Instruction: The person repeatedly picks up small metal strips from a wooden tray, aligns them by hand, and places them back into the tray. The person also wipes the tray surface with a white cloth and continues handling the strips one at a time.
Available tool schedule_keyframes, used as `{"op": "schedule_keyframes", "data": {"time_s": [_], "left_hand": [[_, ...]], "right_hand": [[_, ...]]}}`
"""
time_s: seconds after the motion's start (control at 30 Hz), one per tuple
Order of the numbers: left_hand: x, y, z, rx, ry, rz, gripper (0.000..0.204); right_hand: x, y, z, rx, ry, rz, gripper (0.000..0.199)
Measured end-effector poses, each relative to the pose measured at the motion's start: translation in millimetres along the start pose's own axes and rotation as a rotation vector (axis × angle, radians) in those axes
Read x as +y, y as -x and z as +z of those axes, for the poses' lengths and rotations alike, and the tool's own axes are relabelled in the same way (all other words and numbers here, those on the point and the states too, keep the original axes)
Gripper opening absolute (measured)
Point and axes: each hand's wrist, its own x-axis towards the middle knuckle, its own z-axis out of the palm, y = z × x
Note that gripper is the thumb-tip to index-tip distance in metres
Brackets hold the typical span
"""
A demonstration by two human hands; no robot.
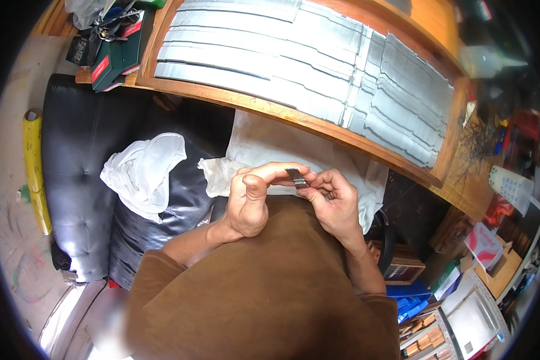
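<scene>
In front of my chest, a small bundle of thin dark and silvery strips (296, 178) is held between both hands. My right hand (336, 201) pinches its right end with thumb and fingers. From the other side my left hand (250, 204) reaches over, its forefinger stretched along the top of the bundle and its thumb raised apart. The undersides of the left fingers are hidden. Beyond the hands lies a wooden-framed tray (222, 95), lined with long rows of similar thin silver-grey strips (306, 66).
A white cloth (147, 174) lies on the black padded seat (81, 162) at left; another pale cloth (270, 141) hangs under the tray. Dark green boxes (123, 57) stand back left. At right are a translucent bottle (486, 62), a white container (511, 186) and a pink-and-white box (483, 245).
</scene>
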Motion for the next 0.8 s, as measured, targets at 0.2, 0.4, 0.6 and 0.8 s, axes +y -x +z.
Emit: {"op": "schedule_keyframes", "data": {"time_s": [0.2, 0.4, 0.6, 0.8], "left_hand": [[1.1, 0.5, 0.5, 0.041, 0.121, -0.129, 0.087], [2.2, -5.5, -0.5, 0.031, 0.208, -0.216, 0.083], [16.5, -12.6, 20.0, -0.179, -0.147, -0.065, 0.094], [0.4, -29.9, 38.9, -0.309, -0.188, -0.166, 0.059]], "right_hand": [[-4.6, 7.8, -1.8, 0.011, 0.19, -0.052, 0.017], [-9.4, 15.1, 1.6, 0.097, 0.156, 0.0, 0.016], [-1.0, 27.4, -23.5, 0.113, 0.143, -0.303, 0.02], [12.5, 78.2, -76.8, 0.762, -0.067, -0.653, 0.013]]}}
